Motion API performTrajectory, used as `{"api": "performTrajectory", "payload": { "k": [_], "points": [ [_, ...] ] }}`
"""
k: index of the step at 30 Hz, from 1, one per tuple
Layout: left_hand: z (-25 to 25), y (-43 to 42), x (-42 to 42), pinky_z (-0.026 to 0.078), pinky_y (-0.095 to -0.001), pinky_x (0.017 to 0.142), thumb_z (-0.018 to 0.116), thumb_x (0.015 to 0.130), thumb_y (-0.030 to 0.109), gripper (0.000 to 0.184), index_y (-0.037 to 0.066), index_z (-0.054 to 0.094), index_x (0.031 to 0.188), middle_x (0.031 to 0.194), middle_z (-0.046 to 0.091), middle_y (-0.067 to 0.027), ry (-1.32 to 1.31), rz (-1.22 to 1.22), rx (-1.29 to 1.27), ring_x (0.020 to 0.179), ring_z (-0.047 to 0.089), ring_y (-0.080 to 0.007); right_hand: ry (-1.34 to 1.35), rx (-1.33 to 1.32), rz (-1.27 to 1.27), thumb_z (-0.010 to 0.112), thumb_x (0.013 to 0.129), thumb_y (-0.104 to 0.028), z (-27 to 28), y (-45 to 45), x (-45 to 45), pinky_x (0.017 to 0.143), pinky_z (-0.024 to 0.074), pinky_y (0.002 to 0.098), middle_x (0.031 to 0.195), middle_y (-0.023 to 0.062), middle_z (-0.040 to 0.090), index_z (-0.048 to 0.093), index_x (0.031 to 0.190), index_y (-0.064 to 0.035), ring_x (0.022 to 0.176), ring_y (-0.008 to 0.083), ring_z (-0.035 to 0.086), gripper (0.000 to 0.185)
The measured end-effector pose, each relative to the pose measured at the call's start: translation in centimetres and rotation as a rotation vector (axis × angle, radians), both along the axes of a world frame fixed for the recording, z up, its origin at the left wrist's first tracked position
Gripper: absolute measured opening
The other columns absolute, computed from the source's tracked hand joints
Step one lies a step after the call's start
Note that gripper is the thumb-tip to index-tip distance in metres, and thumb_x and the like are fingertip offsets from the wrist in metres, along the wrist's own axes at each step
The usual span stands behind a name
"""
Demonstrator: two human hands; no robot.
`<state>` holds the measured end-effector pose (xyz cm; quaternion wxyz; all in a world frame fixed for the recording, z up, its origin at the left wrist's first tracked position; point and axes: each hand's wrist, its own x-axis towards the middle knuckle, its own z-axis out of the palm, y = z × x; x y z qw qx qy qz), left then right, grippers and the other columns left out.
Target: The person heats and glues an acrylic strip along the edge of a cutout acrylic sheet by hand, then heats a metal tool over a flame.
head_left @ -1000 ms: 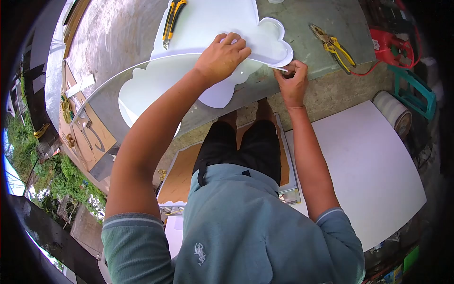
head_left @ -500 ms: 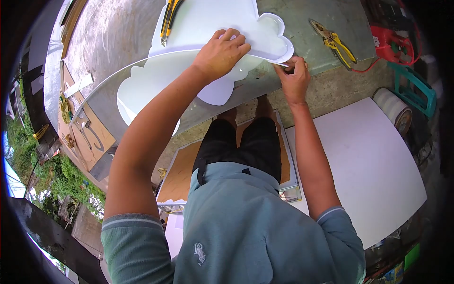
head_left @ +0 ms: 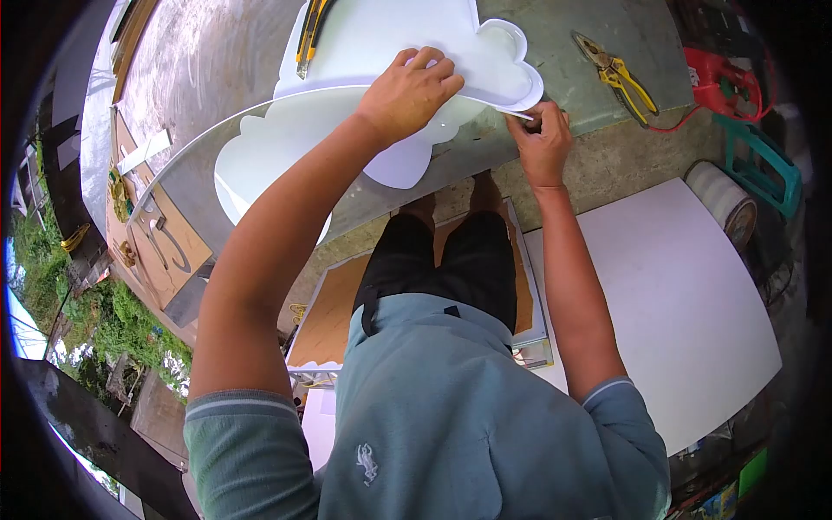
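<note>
A white cloud-shaped panel (head_left: 381, 43) with a raised rim lies on the grey table. Along its near edge runs a long, thin translucent strip (head_left: 295, 100), which curves away to the left. My left hand (head_left: 412, 91) has its fingers bent over the panel's near edge and the strip; its fingertips are partly hidden. At the panel's right corner, the fingers of my right hand (head_left: 542, 143) pinch the strip's end. A yellow-black cutter knife (head_left: 310, 39) rests on the panel, left of my left hand.
Yellow-handled pliers (head_left: 615, 76) lie on the table (head_left: 572, 35) at the right. Behind them are a red tool (head_left: 724, 85) and a teal stool (head_left: 763, 169). A large white board (head_left: 667, 303) is at the lower right. Brown board (head_left: 165, 251) with tools lies left.
The panel and cutter knife have shifted slightly up in the view. My right hand has moved a little to the right with the strip's end; my left hand stays almost in place.
</note>
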<state>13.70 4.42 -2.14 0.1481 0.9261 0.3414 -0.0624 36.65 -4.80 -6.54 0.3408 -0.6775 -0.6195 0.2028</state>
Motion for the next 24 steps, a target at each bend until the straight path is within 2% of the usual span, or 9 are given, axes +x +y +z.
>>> {"api": "performTrajectory", "payload": {
  "k": [11, 24],
  "points": [
    [0.05, -0.04, -0.01, 0.038, -0.0421, 0.112, 0.068, 0.08, 0.001, 0.039, 0.012, 0.058, 0.116, 0.121, 0.058, -0.0063, 0.006, -0.006, 0.008, 0.128, 0.049, -0.0283, -0.005, 0.018, 0.003, 0.087, 0.071, -0.014, -0.08, 0.14, 0.09, 0.07, 0.0423, 0.0342, 0.07, -0.0004, 0.057, 0.058, 0.083, -0.0116, 0.063, 0.0197, 0.055, 0.031],
    [0.27, 0.05, 0.09, 0.037, -0.043, 0.113, 0.065, 0.082, 0.0, 0.037, 0.011, 0.059, 0.116, 0.121, 0.058, -0.0072, 0.016, 0.005, -0.023, 0.129, 0.048, -0.0287, 0.002, -0.004, 0.01, 0.087, 0.07, -0.014, -0.18, 0.06, 0.25, 0.069, 0.0411, 0.0348, 0.069, -0.0001, 0.053, 0.058, 0.083, -0.0114, 0.062, 0.0204, 0.052, 0.032]
  ]
}}
